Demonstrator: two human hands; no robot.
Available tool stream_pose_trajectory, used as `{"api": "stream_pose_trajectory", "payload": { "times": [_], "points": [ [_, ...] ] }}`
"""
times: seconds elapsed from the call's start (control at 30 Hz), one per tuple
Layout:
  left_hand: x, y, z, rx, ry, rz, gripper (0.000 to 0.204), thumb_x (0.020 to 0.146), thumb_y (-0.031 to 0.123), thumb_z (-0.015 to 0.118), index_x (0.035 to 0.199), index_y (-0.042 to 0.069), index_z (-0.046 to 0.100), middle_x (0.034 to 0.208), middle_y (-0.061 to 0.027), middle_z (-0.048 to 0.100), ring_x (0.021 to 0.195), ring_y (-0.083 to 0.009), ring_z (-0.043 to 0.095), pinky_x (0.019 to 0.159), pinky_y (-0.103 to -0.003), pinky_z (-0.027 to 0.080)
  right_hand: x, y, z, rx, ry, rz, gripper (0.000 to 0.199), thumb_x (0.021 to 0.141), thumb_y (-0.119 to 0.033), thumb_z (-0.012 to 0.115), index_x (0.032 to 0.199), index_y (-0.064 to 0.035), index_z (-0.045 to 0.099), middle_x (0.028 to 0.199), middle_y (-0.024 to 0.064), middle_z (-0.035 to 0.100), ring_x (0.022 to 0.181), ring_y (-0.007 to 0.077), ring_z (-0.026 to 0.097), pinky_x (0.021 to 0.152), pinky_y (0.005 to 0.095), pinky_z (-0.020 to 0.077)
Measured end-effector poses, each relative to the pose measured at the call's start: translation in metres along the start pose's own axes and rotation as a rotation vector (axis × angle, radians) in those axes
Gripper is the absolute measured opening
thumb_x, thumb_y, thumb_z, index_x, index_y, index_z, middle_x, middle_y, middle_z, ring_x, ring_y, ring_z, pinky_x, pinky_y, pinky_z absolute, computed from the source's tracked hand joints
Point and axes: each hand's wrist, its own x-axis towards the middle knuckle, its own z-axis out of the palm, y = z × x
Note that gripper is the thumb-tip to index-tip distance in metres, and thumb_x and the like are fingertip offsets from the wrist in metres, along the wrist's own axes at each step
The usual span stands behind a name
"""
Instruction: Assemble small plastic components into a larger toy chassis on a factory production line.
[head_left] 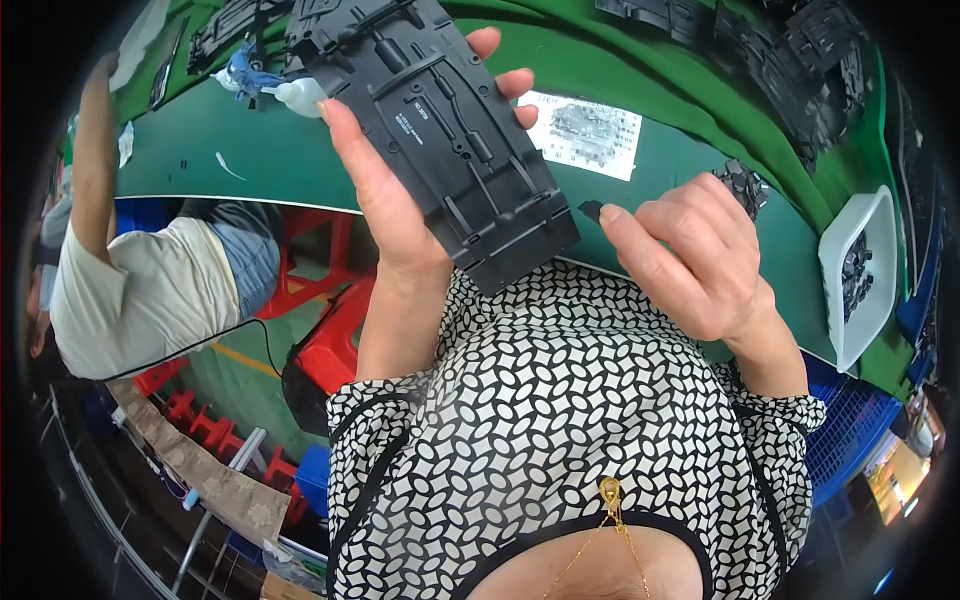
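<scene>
My left hand (385,190) grips a long black moulded plastic panel (440,130) by its left edge, fingertips curling over its far right side. The panel is tilted, with ribs and clips facing me. Just right of the panel's lower corner, my right hand (690,255) pinches a small black piece (590,210) between thumb and fingers. Both hands hover over the edge of a green-topped table (200,150).
A white sheet with small black parts (585,130) lies on the table behind the panel. At the right stands a white tray of black pieces (855,270). More black panels (800,60) are stacked at the back. A person in a white shirt (130,290) sits on my left near red stools (320,310).
</scene>
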Motion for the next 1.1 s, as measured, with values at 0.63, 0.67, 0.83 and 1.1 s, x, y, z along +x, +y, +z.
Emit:
{"api": "stream_pose_trajectory", "payload": {
  "times": [0.63,0.67,0.83,1.1],
  "points": [
    [0.003,-0.002,-0.002,0.127,-0.162,0.155,0.086,0.090,0.071,0.026,0.145,0.005,0.027,0.143,-0.0224,0.035,0.115,-0.0341,0.053,0.090,-0.046,0.052,0.005,-0.010,0.006,0.011,-0.100,-0.021,0.021,0.064,-0.005,0.066,0.082,0.0039,0.062,0.073,0.0037,0.046,0.062,0.0159,0.046,0.052,0.0285,0.0357],
    [0.003,-0.003,-0.001,0.135,-0.163,0.156,0.086,0.090,0.071,0.026,0.145,0.005,0.026,0.143,-0.0228,0.034,0.116,-0.0342,0.053,0.090,-0.046,0.052,0.006,-0.010,0.007,0.008,-0.095,-0.025,0.021,0.064,-0.006,0.065,0.082,0.0039,0.062,0.073,0.0036,0.046,0.062,0.0158,0.046,0.052,0.0284,0.0357],
    [0.002,-0.004,0.001,0.166,-0.163,0.178,0.087,0.090,0.072,0.026,0.145,0.005,0.026,0.142,-0.0236,0.035,0.114,-0.0339,0.054,0.089,-0.045,0.052,0.005,-0.010,0.009,-0.003,-0.099,-0.029,0.021,0.063,-0.007,0.063,0.081,0.0038,0.062,0.072,0.0037,0.045,0.062,0.0156,0.046,0.052,0.0281,0.0357],
    [-0.001,-0.007,0.008,0.253,-0.050,0.122,0.091,0.088,0.074,0.027,0.143,0.002,0.027,0.140,-0.0230,0.038,0.108,-0.0312,0.056,0.087,-0.044,0.053,0.004,-0.009,0.003,-0.011,-0.116,-0.042,0.020,0.063,-0.007,0.063,0.079,0.0032,0.062,0.073,0.0043,0.045,0.063,0.0157,0.047,0.053,0.0281,0.0362]
  ]
}}
